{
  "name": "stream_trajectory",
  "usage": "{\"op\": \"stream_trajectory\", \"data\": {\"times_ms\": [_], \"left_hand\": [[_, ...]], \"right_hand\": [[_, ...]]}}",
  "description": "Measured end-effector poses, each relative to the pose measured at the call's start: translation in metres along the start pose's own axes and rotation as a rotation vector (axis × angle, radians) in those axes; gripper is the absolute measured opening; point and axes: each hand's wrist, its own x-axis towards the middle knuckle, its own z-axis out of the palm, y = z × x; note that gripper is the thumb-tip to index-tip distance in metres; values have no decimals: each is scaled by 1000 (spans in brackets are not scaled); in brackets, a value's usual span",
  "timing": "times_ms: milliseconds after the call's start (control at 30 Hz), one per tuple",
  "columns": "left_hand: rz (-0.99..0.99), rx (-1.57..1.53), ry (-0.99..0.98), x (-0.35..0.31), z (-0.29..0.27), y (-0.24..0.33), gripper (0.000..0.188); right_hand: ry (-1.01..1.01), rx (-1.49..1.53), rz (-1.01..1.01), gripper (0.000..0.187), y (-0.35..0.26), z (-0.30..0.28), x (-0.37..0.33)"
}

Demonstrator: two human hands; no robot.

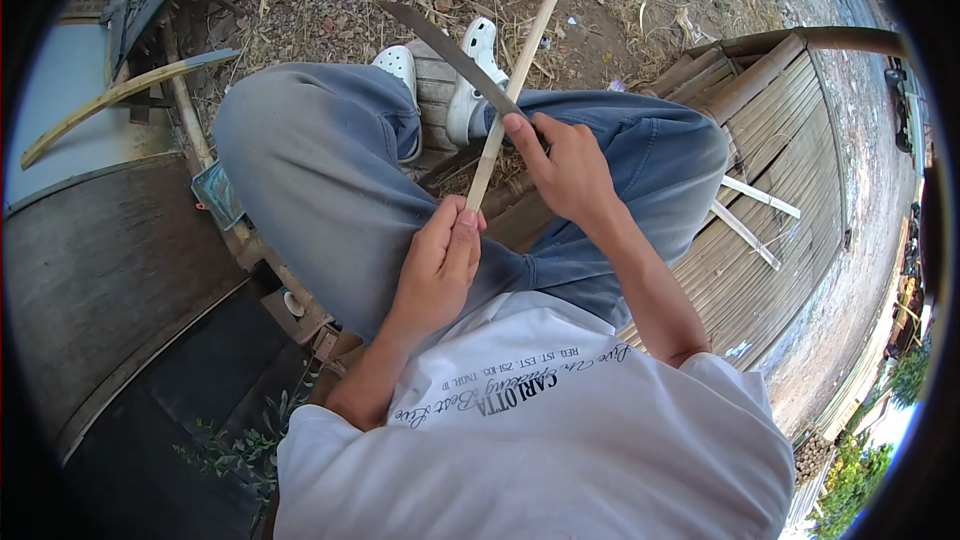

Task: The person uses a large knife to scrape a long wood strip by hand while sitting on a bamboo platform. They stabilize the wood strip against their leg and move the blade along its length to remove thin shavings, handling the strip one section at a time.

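Observation:
My left hand is closed around the lower end of a long, pale bamboo strip, which slants up and away to the right between my knees. In my right hand is a knife with a long, dark blade, its handle mostly hidden by my fingers. My right thumb presses on the blade near the handle. The blade crosses the strip just beyond that thumb, its tip pointing to the far left. Whether the edge bites into the strip I cannot tell.
To my right is a slatted bamboo bench with two pale strips on it. A curved wooden strip lies at the far left, near a dark board. White clogs are on my feet. Beyond is littered dirt ground.

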Motion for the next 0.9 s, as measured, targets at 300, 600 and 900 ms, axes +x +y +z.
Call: {"op": "stream_trajectory", "data": {"times_ms": [300,600,900], "left_hand": [[41,124,27,0,-1,1,20],[53,213,89,5,0,5,22],[51,112,50,3,-2,0,19]], "right_hand": [[-41,-150,-108,58,2,-3,-7],[-186,-242,-204,58,-8,-1,-21],[-106,-216,-229,58,-5,4,-18]]}}
